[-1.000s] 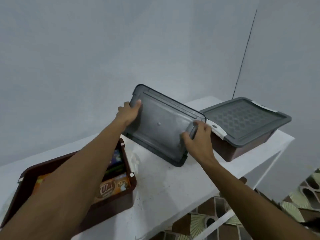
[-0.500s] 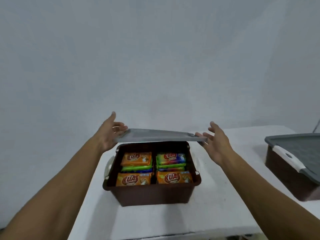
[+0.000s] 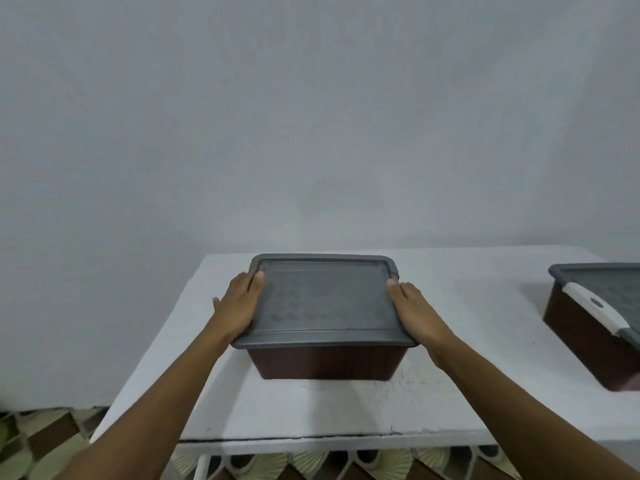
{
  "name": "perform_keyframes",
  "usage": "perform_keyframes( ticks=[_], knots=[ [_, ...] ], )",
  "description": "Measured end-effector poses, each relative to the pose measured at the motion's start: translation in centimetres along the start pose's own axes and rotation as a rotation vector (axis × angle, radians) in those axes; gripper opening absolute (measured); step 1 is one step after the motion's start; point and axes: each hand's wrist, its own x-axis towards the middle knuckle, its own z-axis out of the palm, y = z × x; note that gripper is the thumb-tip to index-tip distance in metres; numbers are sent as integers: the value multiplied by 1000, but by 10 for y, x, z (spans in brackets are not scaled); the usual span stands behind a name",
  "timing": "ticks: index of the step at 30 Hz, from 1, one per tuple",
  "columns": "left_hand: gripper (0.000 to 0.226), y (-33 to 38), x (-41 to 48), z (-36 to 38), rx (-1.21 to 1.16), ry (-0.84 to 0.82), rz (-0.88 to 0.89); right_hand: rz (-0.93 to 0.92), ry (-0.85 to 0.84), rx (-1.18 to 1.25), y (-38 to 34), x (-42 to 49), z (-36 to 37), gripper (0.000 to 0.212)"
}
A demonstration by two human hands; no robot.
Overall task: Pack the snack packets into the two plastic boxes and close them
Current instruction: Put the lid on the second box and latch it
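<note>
Now, left grip point(image 3: 239, 306) and right grip point(image 3: 417, 315) flat, fingers straight, against lid point(image 3: 325, 299) side edges.

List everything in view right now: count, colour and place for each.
centre box: one, brown, middle of the table.
centre lid: one, grey, on top of the centre box.
second box: one, brown, right edge of view, cut off by the frame.
second lid: one, grey, on the second box.
latch: one, white, on the second lid's near-left edge.
table: one, white, under both boxes.
wall: grey, behind the table.
floor tiles: patterned green and brown, below the table.
left hand: on the centre lid's left edge.
right hand: on its right edge.
</note>
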Motion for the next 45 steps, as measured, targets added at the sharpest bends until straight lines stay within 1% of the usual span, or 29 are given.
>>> perform_keyframes(
  ticks=[1,3,4,5,7,10,11,14,16,18,19,20,22,24,27,28,29,30,32,34,37,42,45],
  knots=[
    [66,-6,-1,-2,-45,-40,4,-4,28,-61,3,-2,2,81],
    [59,-7,-5,-3,-74,-86,7,6,79,-159,12,0,7,109],
    [56,-8,-3,-3,-44,-77,-1,19,90,-176,15,3,9,114],
    [55,-7,-2,-3,2,-60,-23,31,93,-168,15,4,10,113],
    [55,1,1,-2,86,-35,-56,39,84,-128,11,7,8,104],
    [56,8,-2,-2,184,-20,-40,22,63,-72,5,5,8,75],
    [60,10,-6,-2,233,12,-13,-6,93,-72,6,3,9,73],
    [62,15,-19,1,261,144,81,-109,246,-109,12,-3,12,87],
    [56,15,-22,-1,264,188,111,-168,296,-135,13,-6,12,78],
    [50,14,-23,-4,295,183,141,-268,309,-187,10,-10,13,69],
    [48,14,-24,-5,305,163,161,-329,311,-240,9,-12,14,67],
    [47,14,-25,-5,318,130,187,-375,306,-301,10,-11,14,69],
    [48,15,-28,-4,356,62,227,-390,267,-392,10,-8,14,74],
    [58,14,-27,-4,366,3,217,-370,224,-462,11,-5,13,83],
    [94,6,-30,-1,384,-94,171,-383,166,-604,12,-10,14,94],
    [101,3,-31,1,365,-83,168,-390,169,-626,12,-11,15,94],
    [104,2,-32,3,326,-42,169,-389,186,-623,10,-13,15,95],
    [100,4,-33,4,279,14,171,-378,209,-596,8,-13,16,94],
    [77,10,-30,6,214,113,197,-368,256,-537,5,-8,16,90],
    [58,15,-19,10,186,152,219,-370,277,-504,3,3,13,84],
    [52,26,9,23,183,170,215,-373,281,-487,7,33,3,72],
    [45,43,73,56,277,187,231,-411,331,-482,19,111,-19,34],
    [31,50,111,73,285,208,235,-433,349,-438,23,154,-30,20]
  ],
)
